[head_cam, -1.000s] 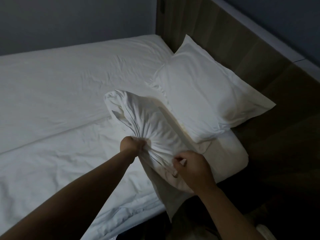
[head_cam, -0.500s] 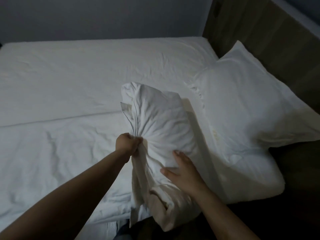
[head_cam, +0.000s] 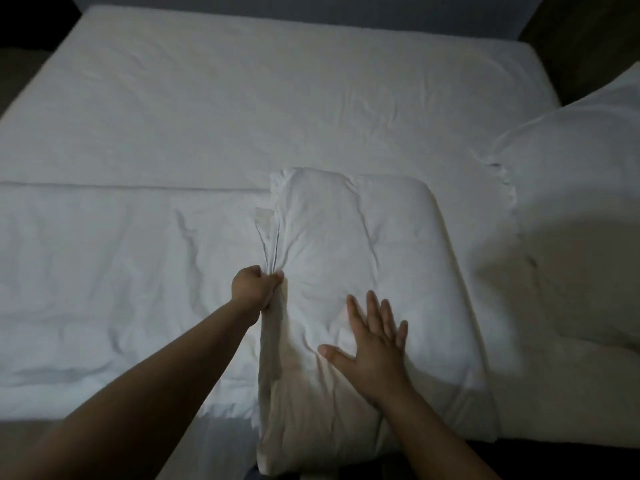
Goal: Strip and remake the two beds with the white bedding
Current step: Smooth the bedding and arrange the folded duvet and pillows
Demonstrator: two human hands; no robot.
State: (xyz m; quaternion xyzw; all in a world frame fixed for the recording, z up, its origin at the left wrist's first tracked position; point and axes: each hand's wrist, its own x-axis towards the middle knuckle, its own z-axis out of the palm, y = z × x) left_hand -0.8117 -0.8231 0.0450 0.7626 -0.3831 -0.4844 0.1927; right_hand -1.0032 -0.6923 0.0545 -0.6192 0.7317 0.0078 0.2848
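A white pillow [head_cam: 360, 244] lies flat on the near bed, its near end hanging over the bed's front edge. My left hand [head_cam: 257, 288] grips the bunched left edge of its pillowcase in a fist. Flat on the pillow's top, fingers spread, rests my right hand [head_cam: 372, 342]. A second white pillow [head_cam: 575, 216] lies to the right, partly cut off by the frame. Two beds under white sheets stand side by side: the near one [head_cam: 104, 289] and the far one [head_cam: 242, 98], with a seam between them.
A dark wooden headboard [head_cam: 585, 39] runs along the right side. A grey wall stands behind the far bed. The floor below the bed's front edge is dark.
The pillow went from held upright to lying flat on the bed. My right hand opened and now presses on top of it. The view swung left.
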